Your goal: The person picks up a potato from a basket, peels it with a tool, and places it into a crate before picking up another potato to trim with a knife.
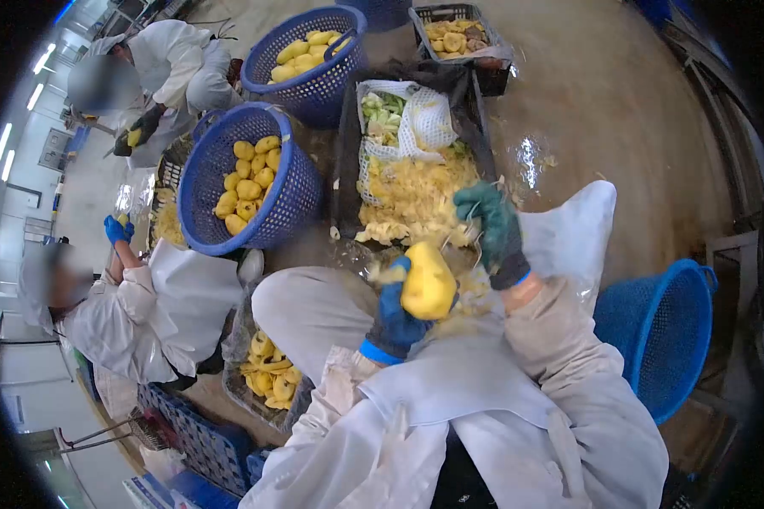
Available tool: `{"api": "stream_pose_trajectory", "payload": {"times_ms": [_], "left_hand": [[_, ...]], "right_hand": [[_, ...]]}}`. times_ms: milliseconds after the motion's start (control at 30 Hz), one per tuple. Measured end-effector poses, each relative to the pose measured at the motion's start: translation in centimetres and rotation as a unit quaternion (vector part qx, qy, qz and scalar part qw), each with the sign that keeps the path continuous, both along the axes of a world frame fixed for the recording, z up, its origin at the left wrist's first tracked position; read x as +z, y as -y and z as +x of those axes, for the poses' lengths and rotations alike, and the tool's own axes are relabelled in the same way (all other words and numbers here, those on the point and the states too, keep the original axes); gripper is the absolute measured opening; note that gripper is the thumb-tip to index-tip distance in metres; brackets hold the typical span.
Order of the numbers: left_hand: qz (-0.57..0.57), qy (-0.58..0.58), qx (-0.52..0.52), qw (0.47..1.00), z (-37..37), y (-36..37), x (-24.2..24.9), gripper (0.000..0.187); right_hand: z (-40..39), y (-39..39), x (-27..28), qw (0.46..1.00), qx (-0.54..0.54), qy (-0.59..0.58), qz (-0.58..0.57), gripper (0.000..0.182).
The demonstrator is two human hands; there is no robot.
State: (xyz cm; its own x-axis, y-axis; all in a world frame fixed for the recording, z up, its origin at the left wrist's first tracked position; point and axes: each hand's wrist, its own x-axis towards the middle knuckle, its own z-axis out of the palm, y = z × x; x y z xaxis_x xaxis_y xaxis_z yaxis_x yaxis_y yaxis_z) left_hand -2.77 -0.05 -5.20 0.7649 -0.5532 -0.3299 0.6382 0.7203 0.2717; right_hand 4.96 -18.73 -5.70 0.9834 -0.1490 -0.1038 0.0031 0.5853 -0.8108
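My left hand [392, 316], in a blue glove, grips a large peeled yellow mango [428, 282] above my lap. A strip of peel lies near its thumb. Just right of the mango is my right hand [494, 227] in a dark green glove, its fingers closed on a thin metal tool that looks like a peeler [475, 243]; blur hides its exact shape. The two hands are apart. Beyond them stands a black-lined crate [345, 170] heaped with yellow peelings [420, 188], with white foam netting [427, 119] and green scraps at its far end.
Blue baskets of yellow fruit stand left [191, 195] and farther back [255, 72]. A blue basket [654, 339] is at my right. Crates of peelings [267, 377] and yellow pieces [454, 38] sit nearby. Two co-workers [157, 318] in white work on the left.
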Motion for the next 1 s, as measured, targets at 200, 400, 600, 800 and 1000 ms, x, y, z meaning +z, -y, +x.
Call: {"api": "stream_pose_trajectory", "payload": {"times_ms": [200,400,600,800,1000], "left_hand": [[-0.054,-0.083,-0.05,0.994,0.5,0.2,1.2,0.054],[0.001,-0.094,-0.039,0.995,0.5,0.8,2.3,0.057],[0.078,0.011,-0.056,0.995,0.4,1.1,2.1,0.06],[0.056,0.013,-0.057,0.997,0.8,1.0,2.4,0.06],[0.04,-0.049,-0.036,0.997,0.8,0.9,1.9,0.06]], "right_hand": [[1.5,2.1,-2.2,0.999,-0.03,-0.012,0.012,0.02],[0.6,1.6,-1.5,0.992,0.043,0.068,-0.102,0.022],[0.8,1.1,-0.5,0.947,0.091,0.202,-0.233,0.026],[-0.6,-1.0,0.4,0.932,0.132,0.194,-0.277,0.014],[0.0,-0.1,2.1,0.982,0.088,0.133,-0.101,0.025]]}}
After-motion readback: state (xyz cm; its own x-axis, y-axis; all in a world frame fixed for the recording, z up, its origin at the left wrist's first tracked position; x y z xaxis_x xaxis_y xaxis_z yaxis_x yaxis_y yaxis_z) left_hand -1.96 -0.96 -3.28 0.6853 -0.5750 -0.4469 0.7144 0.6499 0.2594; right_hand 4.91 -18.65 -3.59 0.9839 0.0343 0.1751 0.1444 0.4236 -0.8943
